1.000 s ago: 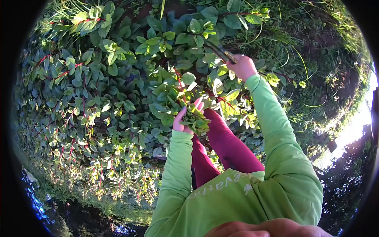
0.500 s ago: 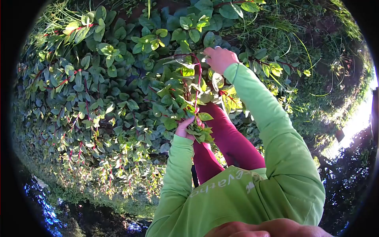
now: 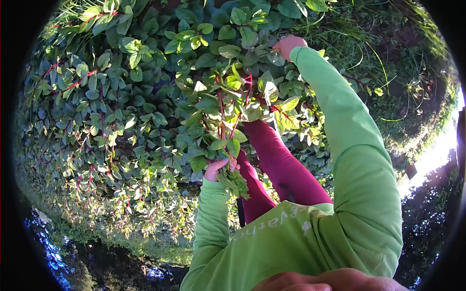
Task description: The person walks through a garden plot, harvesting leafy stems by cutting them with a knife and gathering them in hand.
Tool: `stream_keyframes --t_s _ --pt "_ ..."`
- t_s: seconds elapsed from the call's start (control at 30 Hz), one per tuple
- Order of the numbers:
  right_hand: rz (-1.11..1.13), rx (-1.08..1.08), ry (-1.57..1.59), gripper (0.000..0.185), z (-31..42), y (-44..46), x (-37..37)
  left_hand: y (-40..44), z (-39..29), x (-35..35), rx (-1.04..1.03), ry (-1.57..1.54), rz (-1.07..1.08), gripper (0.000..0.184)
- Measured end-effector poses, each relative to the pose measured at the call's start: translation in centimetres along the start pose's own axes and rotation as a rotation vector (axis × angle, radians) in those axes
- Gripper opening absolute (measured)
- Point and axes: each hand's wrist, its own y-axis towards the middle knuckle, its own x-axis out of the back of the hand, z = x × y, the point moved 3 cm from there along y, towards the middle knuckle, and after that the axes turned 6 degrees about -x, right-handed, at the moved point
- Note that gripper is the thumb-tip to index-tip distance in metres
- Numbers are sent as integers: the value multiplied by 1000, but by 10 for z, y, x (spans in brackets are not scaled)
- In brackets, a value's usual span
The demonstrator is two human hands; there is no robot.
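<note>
My left hand (image 3: pixel 216 169) is closed around a bunch of red-stemmed leafy sprigs (image 3: pixel 235 182), whose green leaves droop below the fingers. Long red stems (image 3: pixel 221 109) rise just above that hand among broad leaves; whether they are held too, I cannot tell. Farther out, at the upper right of the plant bed, my right hand (image 3: pixel 290 44) has its fingers curled together. A pale leaf (image 3: pixel 275 58) lies right at its fingertips, and a small yellowish bit shows there. What the right fingers pinch is too small to make out.
Dense red-stemmed leafy plants (image 3: pixel 131 116) spread across the left and middle. Grass (image 3: pixel 354 36) and weeds grow at the upper right. My legs in magenta trousers (image 3: pixel 286 169) stand against the foliage. Dark shrubbery (image 3: pixel 427 228) lies at the lower right.
My right hand has moved up and right, away from the arching red stem it was beside. My left hand has shifted slightly left and down with the bunch.
</note>
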Motion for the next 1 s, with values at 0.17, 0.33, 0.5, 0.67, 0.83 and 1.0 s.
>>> stream_keyframes --t_s 0.17,0.33,0.5,0.67,0.83,1.0 --pt "-157 -241 266 51 -56 -24 -37 -15 -2 -16 -55 -51 30 19" --pt "191 -378 473 56 -68 -50 -85 -16 -4 -23 -87 -119 -11 32" --pt "62 -323 749 49 -32 -101 -141 50 6 -25 18 -144 -131 34" --pt "-32 -527 1080 54 -2 -95 -186 124 27 -46 43 -149 -135 41" --pt "207 -184 1537 43 59 -136 -166 135 37 -63 98 -122 -172 38" --pt "33 101 1171 33 88 -165 -146 137 42 -24 79 -49 -189 21"
